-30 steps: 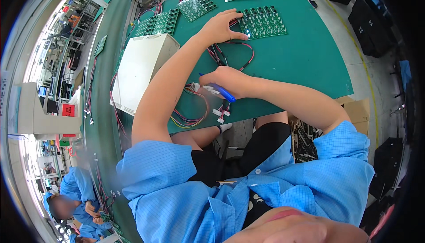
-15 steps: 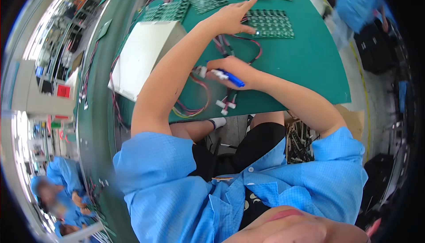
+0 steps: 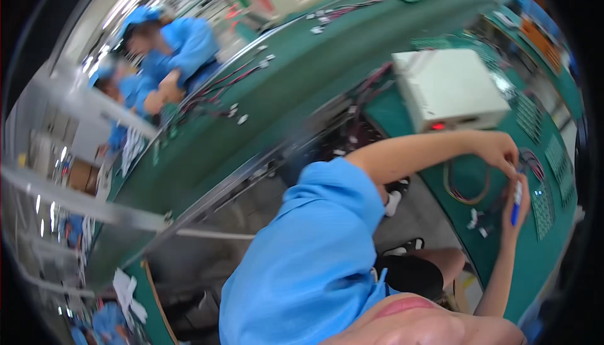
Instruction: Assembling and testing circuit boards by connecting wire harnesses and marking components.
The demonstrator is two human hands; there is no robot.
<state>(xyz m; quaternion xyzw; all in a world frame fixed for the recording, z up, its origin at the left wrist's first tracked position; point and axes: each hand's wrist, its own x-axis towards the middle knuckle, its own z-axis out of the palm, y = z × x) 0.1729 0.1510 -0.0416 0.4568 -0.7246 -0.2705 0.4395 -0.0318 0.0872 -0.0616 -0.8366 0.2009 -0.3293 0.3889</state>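
Observation:
My right hand (image 3: 509,201) is closed around a blue marker pen (image 3: 516,210) with a white band. Just above it, my left hand (image 3: 498,151) has its fingers pinched together close to the right hand's fingertips; what they grip is too small to make out. Red and black wires (image 3: 533,164) run beside both hands toward a green circuit board (image 3: 542,214). A looped cable (image 3: 467,195) lies on the green table mat below my left forearm, and white connectors (image 3: 473,219) lie nearer the table's edge.
A white metal box (image 3: 450,87) with a lit red switch stands beyond my left arm. More circuit boards (image 3: 559,159) lie at the far right. On the left runs a green conveyor belt (image 3: 283,103) carrying wire bundles (image 3: 220,93). Co-workers in blue (image 3: 179,46) sit across it.
The view has swung left, bringing the conveyor and co-workers into the middle. My left hand has left the circuit board and come to my right hand, its fingers closing. The pen stays held.

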